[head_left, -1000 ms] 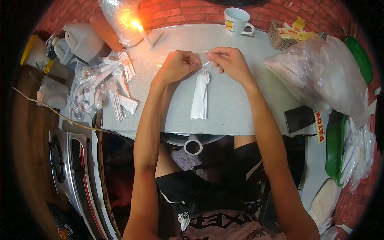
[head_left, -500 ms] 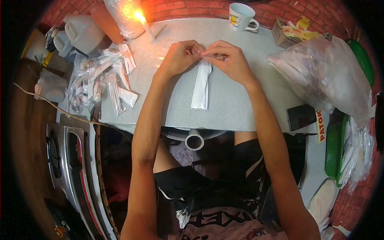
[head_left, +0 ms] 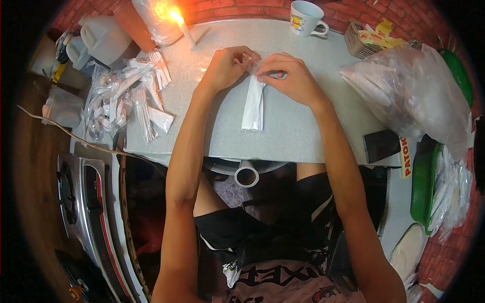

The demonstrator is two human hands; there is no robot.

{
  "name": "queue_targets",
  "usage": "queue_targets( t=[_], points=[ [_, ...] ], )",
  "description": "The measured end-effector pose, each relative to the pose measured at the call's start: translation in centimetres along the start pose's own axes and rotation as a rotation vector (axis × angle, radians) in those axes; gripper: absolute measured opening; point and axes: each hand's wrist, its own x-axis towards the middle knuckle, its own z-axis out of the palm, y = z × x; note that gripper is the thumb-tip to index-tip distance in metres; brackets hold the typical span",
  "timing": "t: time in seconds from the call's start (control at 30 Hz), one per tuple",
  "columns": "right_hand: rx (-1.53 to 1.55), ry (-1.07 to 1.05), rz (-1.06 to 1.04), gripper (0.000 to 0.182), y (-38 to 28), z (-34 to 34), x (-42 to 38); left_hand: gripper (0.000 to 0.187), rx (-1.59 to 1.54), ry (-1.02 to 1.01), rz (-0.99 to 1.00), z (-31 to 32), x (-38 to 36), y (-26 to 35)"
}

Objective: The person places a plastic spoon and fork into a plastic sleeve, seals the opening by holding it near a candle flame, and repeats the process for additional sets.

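Grey table [head_left: 303, 126]: both hands, left hand [head_left: 227, 65] and right hand [head_left: 288, 76], pinching cutlery sleeve [head_left: 253, 103] top shut; finished packs [head_left: 136, 101] piled left, seal pending.

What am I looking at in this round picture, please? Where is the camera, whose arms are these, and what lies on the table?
The camera sits on a person's head and looks down, so both arms are that person's own. The left hand and right hand pinch the top end of a narrow clear plastic packet of white cutlery, which lies on the grey table. To the left lies a pile of similar filled packets, beside a lit white candle. At the top stands a white mug; at the right lie a large clear plastic bag and a black phone.
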Motion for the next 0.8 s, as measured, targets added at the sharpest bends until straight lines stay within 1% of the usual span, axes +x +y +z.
queue_targets(
  t=[0.07, 0.2, 0.27, 0.4, 0.5, 0.57, 0.6, 0.67, 0.7, 0.73, 0.77, 0.8],
  points=[
    [0.016, -0.044, 0.038, 0.013, -0.4, -0.2, 0.1, 0.019, -0.001, -0.001, -0.002, 0.0, 0.0, -0.1],
    [-0.021, -0.069, 0.025, 0.014, -0.1, -0.2, -0.1, 0.019, -0.016, 0.009, -0.012, 0.2, 0.2, -0.8],
    [-0.082, -0.046, -0.104, 0.014, 0.3, -0.1, -0.3, 0.017, 0.003, 0.011, -0.017, 0.2, 0.2, -0.9],
    [-0.101, -0.047, -0.127, 0.013, 0.2, -0.1, -0.8, 0.017, 0.047, 0.000, -0.063, -0.1, 0.2, -0.5],
    [-0.080, -0.088, -0.093, 0.011, 0.1, -0.2, -0.8, 0.017, 0.019, 0.001, -0.101, -0.1, 0.1, -0.3],
    [-0.068, -0.080, -0.161, 0.018, 0.9, -0.2, -0.7, 0.017, -0.005, 0.011, -0.081, -0.1, 0.1, -0.2],
    [-0.070, -0.078, -0.160, 0.018, 0.9, -0.1, -0.5, 0.017, -0.031, 0.020, -0.062, 0.0, 0.0, -0.2],
    [0.032, 0.139, 0.093, 0.023, 0.8, 0.1, 0.0, 0.018, -0.085, 0.019, -0.029, 0.1, 0.1, -0.1],
    [0.028, 0.139, 0.091, 0.023, 1.2, 0.2, 0.1, 0.018, -0.137, 0.021, 0.000, 0.1, 0.1, 0.1],
    [0.127, 0.186, 0.210, 0.023, 1.9, 0.6, 0.1, 0.018, -0.138, 0.022, 0.003, 0.2, 0.1, 0.3],
    [0.227, 0.234, 0.329, 0.025, 2.5, 0.7, 0.1, 0.019, -0.239, 0.020, -0.022, 0.2, 0.1, 0.5],
    [0.224, 0.236, 0.328, 0.025, 2.4, 0.7, 0.3, 0.019, -0.340, 0.018, -0.047, 0.3, 0.2, 0.7]
  ],
)
